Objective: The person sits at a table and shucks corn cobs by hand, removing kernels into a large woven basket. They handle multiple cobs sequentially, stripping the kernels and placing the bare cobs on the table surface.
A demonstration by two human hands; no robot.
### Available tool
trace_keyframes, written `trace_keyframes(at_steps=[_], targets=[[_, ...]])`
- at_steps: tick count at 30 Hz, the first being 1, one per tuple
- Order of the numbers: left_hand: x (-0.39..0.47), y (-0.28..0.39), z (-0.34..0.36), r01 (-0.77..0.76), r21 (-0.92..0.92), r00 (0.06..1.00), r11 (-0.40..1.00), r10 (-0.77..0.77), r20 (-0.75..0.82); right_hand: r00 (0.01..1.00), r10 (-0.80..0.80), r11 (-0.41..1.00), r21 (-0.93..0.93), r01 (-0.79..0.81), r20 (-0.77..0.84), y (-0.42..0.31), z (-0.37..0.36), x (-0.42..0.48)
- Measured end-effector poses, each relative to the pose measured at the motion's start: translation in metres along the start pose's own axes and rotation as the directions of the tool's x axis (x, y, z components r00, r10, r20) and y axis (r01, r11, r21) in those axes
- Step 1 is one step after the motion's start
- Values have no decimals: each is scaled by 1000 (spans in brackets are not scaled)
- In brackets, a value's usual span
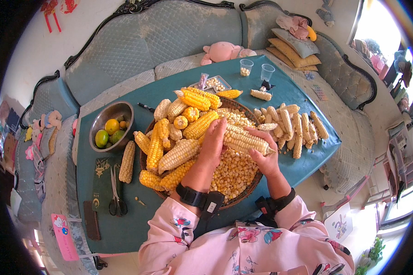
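A pale ear of corn [246, 140] is held between my two hands over a round wicker basket [258, 180]. My right hand [266, 156] grips its pointed right end, thumb on the near side and fingers behind. My left hand [211, 142] is around its left end, seen edge-on with the fingers upward, so part of the grip is hidden. A dark gap runs lengthwise between the kernel rows. Loose corn kernels [232, 175] fill the basket's right side below the ear. Whole yellow ears of corn [155, 149] and paler ones are heaped on its left side.
Stripped corn cobs [289, 125] are piled right of the basket. Scissors [115, 196], a lone ear [127, 161] and a metal bowl [94, 125] of fruit lie left. Two plastic cups [267, 71] and a kernel-filled tray [225, 80] stand at the back. A sofa [179, 37] surrounds the table [124, 233].
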State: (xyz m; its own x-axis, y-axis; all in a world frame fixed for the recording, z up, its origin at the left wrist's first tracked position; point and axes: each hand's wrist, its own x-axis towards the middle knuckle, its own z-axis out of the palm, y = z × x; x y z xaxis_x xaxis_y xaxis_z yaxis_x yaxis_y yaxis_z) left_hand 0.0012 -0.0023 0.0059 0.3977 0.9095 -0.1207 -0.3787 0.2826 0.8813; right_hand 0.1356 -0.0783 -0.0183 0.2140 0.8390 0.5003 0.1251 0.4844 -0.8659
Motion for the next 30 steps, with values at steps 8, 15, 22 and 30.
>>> trace_keyframes(at_steps=[8,15,22,30], targets=[[16,-24,-19,-64,45,998,997,63,26,994,-105,989,-102,106,13,2,1,-2],[11,-16,-10,86,28,996,996,-85,-39,989,102,982,171,-83,-105,-3,3,2],[8,-14,-6,-208,319,978,925,190,87,956,264,934,283,-219,-130,-2,0,-1],[14,-23,-15,-309,334,951,890,297,89,983,120,986,131,-102,-136,5,-1,-2]])
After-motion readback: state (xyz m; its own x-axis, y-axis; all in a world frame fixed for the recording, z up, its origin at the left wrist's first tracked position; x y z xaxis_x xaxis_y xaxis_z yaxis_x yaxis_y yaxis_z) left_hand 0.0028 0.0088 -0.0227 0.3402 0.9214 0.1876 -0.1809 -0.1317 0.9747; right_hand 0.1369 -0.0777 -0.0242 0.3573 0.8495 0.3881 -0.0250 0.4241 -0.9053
